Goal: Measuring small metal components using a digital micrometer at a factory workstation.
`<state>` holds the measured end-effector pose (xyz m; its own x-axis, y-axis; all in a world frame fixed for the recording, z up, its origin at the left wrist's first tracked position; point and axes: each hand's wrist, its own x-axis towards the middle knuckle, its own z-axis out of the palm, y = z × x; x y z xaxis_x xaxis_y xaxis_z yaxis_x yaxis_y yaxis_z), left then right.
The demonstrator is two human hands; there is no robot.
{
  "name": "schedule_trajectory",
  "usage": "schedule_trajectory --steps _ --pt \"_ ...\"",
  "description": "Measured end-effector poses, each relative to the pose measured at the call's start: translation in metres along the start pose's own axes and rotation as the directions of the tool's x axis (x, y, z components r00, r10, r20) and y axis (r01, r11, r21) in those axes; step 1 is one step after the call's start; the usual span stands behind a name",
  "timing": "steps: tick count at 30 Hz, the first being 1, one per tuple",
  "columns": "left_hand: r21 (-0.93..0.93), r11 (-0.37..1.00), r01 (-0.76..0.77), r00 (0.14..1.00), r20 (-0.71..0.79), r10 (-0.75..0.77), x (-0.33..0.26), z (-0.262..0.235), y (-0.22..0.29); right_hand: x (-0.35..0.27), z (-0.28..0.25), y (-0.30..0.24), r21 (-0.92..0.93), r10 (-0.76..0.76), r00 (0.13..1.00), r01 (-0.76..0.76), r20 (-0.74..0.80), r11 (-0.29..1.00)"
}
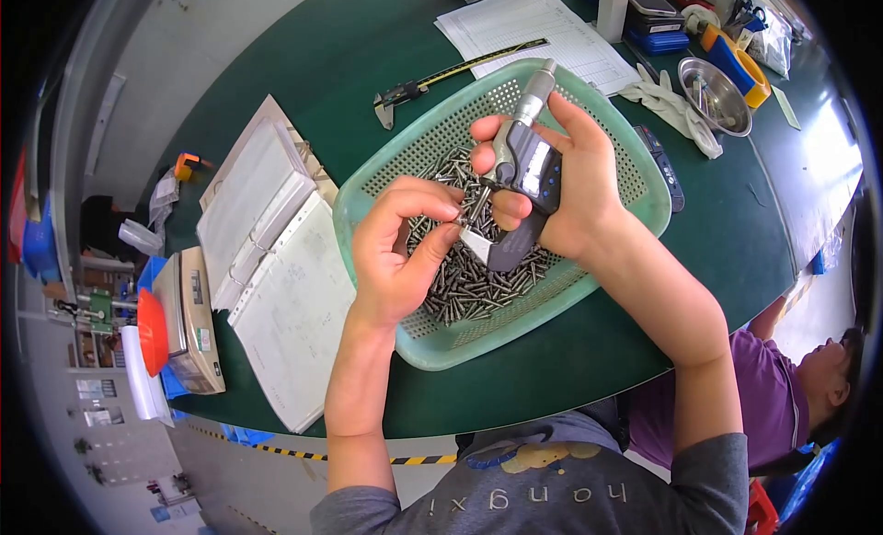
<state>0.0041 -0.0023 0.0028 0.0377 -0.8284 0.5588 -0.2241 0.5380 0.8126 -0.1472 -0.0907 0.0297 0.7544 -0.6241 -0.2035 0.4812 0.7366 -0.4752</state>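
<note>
My right hand (579, 172) is wrapped around a digital micrometer (529, 172), its grey thimble pointing up and away and its frame low over the basket. At its measuring gap, the thumb and forefinger of my left hand (397, 245) are pinched together on a small metal pin, mostly hidden by the fingertips. Beneath both hands a green perforated plastic basket (440, 354) holds a heap of small metal pins (469, 291), all much alike and lying in every direction.
Left of the basket lies an open ring binder (285, 323), with a weighing scale (195, 323) beyond it. Calipers (414, 91) and paper sheets (524, 29) lie behind. Gloves (676, 112), a metal bowl (715, 95) and a tape dispenser (740, 66) are far right. A person (773, 397) is close by at lower right.
</note>
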Motion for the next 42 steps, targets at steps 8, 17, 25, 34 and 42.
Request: schedule_trajectory --steps 8,17,25,34,42 --pt "-0.01 0.998 -0.056 0.998 0.015 0.056 -0.0005 0.0001 0.0019 0.0027 -0.0075 -0.0011 0.04 0.06 0.995 -0.064 0.079 0.997" --pt "-0.062 0.998 -0.014 1.0 0.022 0.015 -0.0022 -0.001 0.0014 0.002 -0.0057 -0.002 -0.02 0.067 0.996 -0.066 0.063 0.998" --pt "-0.061 0.998 -0.005 1.0 0.026 0.007 -0.0023 -0.0016 0.0009 0.0037 -0.0065 -0.0005 -0.09 0.042 0.997 -0.036 0.067 0.995" --pt "-0.053 0.999 0.003 0.999 0.052 0.0 -0.0017 -0.0042 0.0027 0.0049 -0.0064 0.0011 -0.098 0.02 0.995 -0.011 0.093 0.995" --pt "-0.069 0.998 -0.007 0.998 0.067 0.012 -0.0016 -0.0046 0.0025 0.0021 -0.0026 -0.0005 -0.095 0.044 0.997 -0.038 0.066 0.995"
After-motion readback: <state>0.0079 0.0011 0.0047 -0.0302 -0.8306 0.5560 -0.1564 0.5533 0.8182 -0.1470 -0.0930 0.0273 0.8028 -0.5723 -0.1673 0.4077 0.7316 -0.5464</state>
